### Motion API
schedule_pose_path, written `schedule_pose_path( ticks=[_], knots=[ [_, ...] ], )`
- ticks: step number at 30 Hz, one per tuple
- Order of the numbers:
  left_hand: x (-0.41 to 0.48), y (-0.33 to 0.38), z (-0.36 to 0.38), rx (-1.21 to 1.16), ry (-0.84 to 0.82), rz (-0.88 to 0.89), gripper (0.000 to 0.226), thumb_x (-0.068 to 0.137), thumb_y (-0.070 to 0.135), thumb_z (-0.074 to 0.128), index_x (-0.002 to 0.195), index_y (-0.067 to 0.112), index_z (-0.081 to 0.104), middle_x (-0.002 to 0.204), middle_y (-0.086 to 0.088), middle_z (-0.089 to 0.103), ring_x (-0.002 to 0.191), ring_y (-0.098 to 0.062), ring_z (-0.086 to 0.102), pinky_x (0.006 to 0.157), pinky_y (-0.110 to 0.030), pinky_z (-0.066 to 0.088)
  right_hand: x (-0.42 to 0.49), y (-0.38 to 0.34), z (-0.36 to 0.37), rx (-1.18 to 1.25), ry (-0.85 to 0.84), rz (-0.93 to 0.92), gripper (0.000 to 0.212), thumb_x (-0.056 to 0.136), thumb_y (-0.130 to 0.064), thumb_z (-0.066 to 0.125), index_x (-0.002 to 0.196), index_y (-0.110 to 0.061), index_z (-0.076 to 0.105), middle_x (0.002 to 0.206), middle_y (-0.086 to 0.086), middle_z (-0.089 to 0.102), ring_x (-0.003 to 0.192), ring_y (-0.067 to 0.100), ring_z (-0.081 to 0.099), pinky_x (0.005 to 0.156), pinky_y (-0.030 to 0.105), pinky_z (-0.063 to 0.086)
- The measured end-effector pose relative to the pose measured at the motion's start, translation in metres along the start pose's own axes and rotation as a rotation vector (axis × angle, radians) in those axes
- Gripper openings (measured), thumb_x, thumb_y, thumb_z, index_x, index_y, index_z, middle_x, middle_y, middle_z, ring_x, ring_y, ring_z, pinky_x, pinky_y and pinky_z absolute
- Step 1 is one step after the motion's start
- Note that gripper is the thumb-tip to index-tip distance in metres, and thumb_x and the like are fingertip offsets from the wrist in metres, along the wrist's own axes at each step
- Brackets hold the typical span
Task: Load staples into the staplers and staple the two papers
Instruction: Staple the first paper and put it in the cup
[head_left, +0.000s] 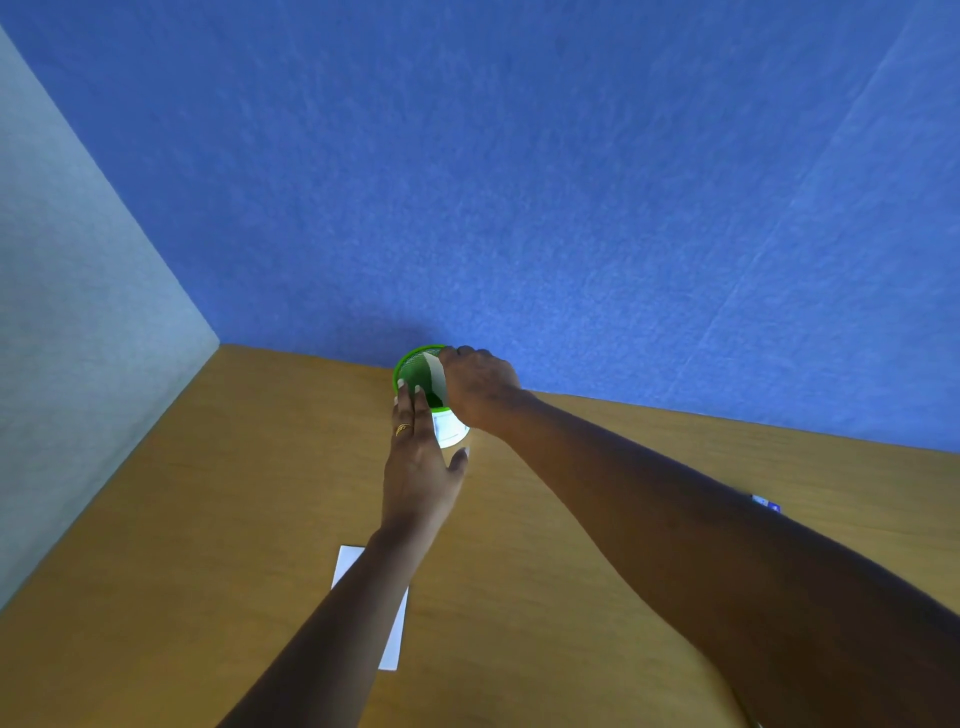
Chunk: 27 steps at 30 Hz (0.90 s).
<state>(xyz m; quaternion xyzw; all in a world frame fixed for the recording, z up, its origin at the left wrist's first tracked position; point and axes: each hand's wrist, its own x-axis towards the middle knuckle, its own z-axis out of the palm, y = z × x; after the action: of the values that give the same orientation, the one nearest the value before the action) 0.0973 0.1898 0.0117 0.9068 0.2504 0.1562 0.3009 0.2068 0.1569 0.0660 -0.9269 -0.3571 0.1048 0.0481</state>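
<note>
The left hand (418, 467), fingers straight, touched the green mesh cup (410, 370) just ahead of it. The right hand (480, 392) bent over the cup's rim; its grip was hidden.

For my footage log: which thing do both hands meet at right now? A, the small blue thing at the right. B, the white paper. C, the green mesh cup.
C: the left hand lays straight fingers on the cup and the right hand curls over its rim, while the paper lies nearer, under the left forearm.
</note>
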Motion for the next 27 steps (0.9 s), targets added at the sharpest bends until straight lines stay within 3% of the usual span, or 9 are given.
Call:
schedule_pose_path(
  ticks=[3,7,14,20,27],
  knots=[
    [0.0,-0.001,0.0,0.0,0.006,0.008,0.086,0.083,0.02,0.066,0.148,0.004,0.013,0.159,-0.009,0.005,0.144,-0.022,0.02,0.106,-0.03,0.034,-0.001,0.004,0.005,0.047,0.021,-0.023,0.046,0.092,-0.019,0.05,0.135,-0.012,0.035,0.133,0.009,0.042,0.121,0.028,0.044,0.088,0.038,0.043],
    [0.0,-0.003,0.0,0.0,0.009,0.01,0.086,0.083,0.02,0.067,0.148,0.004,0.013,0.158,-0.009,0.007,0.146,-0.021,0.013,0.111,-0.029,0.028,-0.006,0.01,0.008,0.115,0.123,-0.067,0.045,0.093,-0.033,0.048,0.132,-0.012,0.039,0.125,0.009,0.044,0.112,0.029,0.049,0.073,0.036,0.04],
    [-0.003,0.005,-0.003,0.012,0.009,0.0,0.086,0.081,0.02,0.068,0.147,0.004,0.016,0.157,-0.013,0.012,0.147,-0.025,0.007,0.114,-0.029,0.018,-0.027,0.024,0.006,0.234,0.277,-0.076,0.035,0.095,-0.028,0.045,0.126,-0.013,0.044,0.123,0.008,0.044,0.106,0.029,0.052,0.069,0.033,0.035],
    [-0.016,0.02,-0.007,0.035,0.01,-0.009,0.085,0.081,0.023,0.068,0.148,0.006,0.018,0.158,-0.012,0.009,0.146,-0.027,0.005,0.113,-0.033,0.021,-0.067,0.039,0.013,0.339,0.301,0.03,0.033,0.095,-0.019,0.04,0.127,-0.013,0.045,0.125,0.008,0.043,0.105,0.03,0.053,0.072,0.033,0.036],
    [-0.054,0.036,-0.006,0.04,-0.061,-0.039,0.082,0.084,0.025,0.065,0.148,0.006,0.017,0.158,-0.014,0.007,0.146,-0.028,0.003,0.114,-0.033,0.016,-0.142,0.067,0.038,0.553,0.348,0.243,0.033,0.094,-0.016,0.043,0.126,-0.011,0.048,0.127,0.007,0.046,0.112,0.026,0.055,0.089,0.041,0.049]
  ],
)
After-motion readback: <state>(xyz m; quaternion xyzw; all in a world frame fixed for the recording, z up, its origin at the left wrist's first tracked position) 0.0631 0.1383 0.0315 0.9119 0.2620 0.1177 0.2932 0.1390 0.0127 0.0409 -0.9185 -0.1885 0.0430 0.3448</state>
